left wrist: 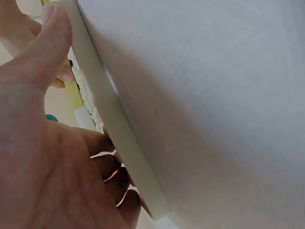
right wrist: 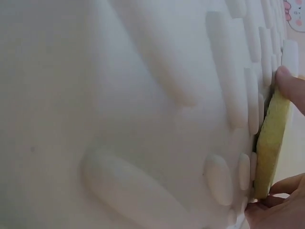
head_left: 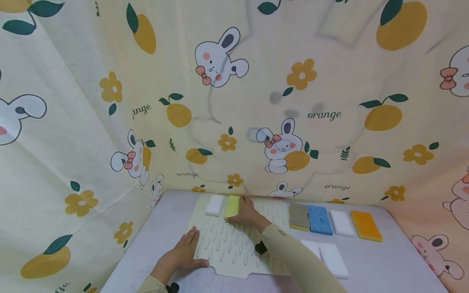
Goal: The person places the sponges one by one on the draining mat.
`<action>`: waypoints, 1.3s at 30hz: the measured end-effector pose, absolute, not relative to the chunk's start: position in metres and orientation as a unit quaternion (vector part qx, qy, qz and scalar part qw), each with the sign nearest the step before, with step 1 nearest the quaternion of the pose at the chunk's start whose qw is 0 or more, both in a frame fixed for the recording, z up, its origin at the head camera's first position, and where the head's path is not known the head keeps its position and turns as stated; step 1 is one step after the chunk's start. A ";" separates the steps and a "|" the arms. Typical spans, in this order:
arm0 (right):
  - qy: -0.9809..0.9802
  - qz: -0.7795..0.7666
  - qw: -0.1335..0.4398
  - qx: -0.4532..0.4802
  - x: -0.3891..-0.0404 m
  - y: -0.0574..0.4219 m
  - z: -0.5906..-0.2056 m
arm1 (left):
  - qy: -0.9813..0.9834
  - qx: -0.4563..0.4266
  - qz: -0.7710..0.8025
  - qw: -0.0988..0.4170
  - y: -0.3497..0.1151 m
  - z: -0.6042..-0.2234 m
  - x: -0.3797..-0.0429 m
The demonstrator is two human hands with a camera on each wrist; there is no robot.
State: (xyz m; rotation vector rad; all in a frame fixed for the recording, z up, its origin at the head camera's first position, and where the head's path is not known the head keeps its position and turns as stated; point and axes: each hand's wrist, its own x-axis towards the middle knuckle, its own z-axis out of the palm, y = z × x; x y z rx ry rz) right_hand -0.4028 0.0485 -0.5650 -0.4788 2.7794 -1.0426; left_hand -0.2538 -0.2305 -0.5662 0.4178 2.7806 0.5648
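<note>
Yellow sponge [head_left: 231, 206] sits pinched in the right hand [head_left: 249, 213]; the left hand [head_left: 185, 250], fingers outstretched, touches the ridged mat [head_left: 228, 268]. We think uneven ridges [right wrist: 226, 71] could tip it.

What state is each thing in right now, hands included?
Mat: lying flat, ridges up.
Left hand: touching the mat's left edge.
Right hand: gripping the yellow sponge.
Yellow sponge: held, yellow side up.
White sponge on the mat: unheld.
Grey sponge: unheld, grey side up.
Blue sponge: unheld.
White sponge beside it: unheld.
Orange sponge: unheld.
Two nearer white sponges: unheld, one partly hidden by the sleeve.
</note>
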 end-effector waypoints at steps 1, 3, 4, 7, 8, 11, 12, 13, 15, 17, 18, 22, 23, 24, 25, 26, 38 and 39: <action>0.923 -0.344 0.069 -0.158 -0.403 0.048 -0.565 | 0.961 0.142 0.197 0.136 -0.230 -0.564 -0.253; 0.922 -0.348 0.068 -0.158 -0.402 0.048 -0.564 | 0.962 0.137 0.194 0.138 -0.228 -0.560 -0.252; 0.922 -0.347 0.068 -0.157 -0.402 0.048 -0.564 | 0.962 0.135 0.194 0.139 -0.227 -0.557 -0.251; 0.923 -0.343 0.069 -0.159 -0.401 0.048 -0.564 | 0.962 0.134 0.193 0.142 -0.226 -0.554 -0.249; 0.923 -0.343 0.069 -0.160 -0.400 0.048 -0.563 | 0.962 0.137 0.189 0.139 -0.226 -0.557 -0.250; 0.924 -0.339 0.073 -0.164 -0.399 0.049 -0.562 | 0.962 0.154 0.185 0.127 -0.228 -0.565 -0.253; 0.923 -0.338 0.073 -0.166 -0.398 0.050 -0.561 | 0.962 0.157 0.187 0.122 -0.229 -0.567 -0.254; 0.924 -0.336 0.074 -0.168 -0.398 0.051 -0.561 | 0.962 0.159 0.186 0.121 -0.229 -0.570 -0.255; 0.926 -0.329 0.077 -0.170 -0.398 0.052 -0.561 | 0.961 0.163 0.189 0.118 -0.231 -0.575 -0.257; 0.929 -0.319 0.079 -0.172 -0.397 0.054 -0.562 | 0.961 0.161 0.193 0.119 -0.232 -0.578 -0.259; 0.929 -0.316 0.077 -0.174 -0.397 0.055 -0.562 | 0.960 0.160 0.195 0.118 -0.232 -0.580 -0.260; 0.928 -0.316 0.069 -0.182 -0.394 0.060 -0.563 | 0.961 0.156 0.199 0.113 -0.234 -0.585 -0.262; 0.926 -0.325 0.066 -0.182 -0.393 0.061 -0.563 | 0.961 0.155 0.198 0.113 -0.234 -0.585 -0.263; 0.922 -0.334 0.063 -0.183 -0.391 0.063 -0.562 | 0.961 0.154 0.199 0.113 -0.234 -0.586 -0.263; 0.919 -0.343 0.062 -0.183 -0.388 0.065 -0.560 | 0.961 0.153 0.201 0.114 -0.234 -0.585 -0.262; 0.917 -0.350 0.057 -0.183 -0.386 0.066 -0.558 | 0.961 0.153 0.202 0.115 -0.234 -0.585 -0.262; 0.908 -0.373 0.039 -0.188 -0.359 0.095 -0.544 | 0.960 0.131 0.195 0.155 -0.226 -0.566 -0.256; 0.909 -0.371 0.038 -0.186 -0.357 0.097 -0.544 | 0.959 0.132 0.199 0.154 -0.226 -0.565 -0.256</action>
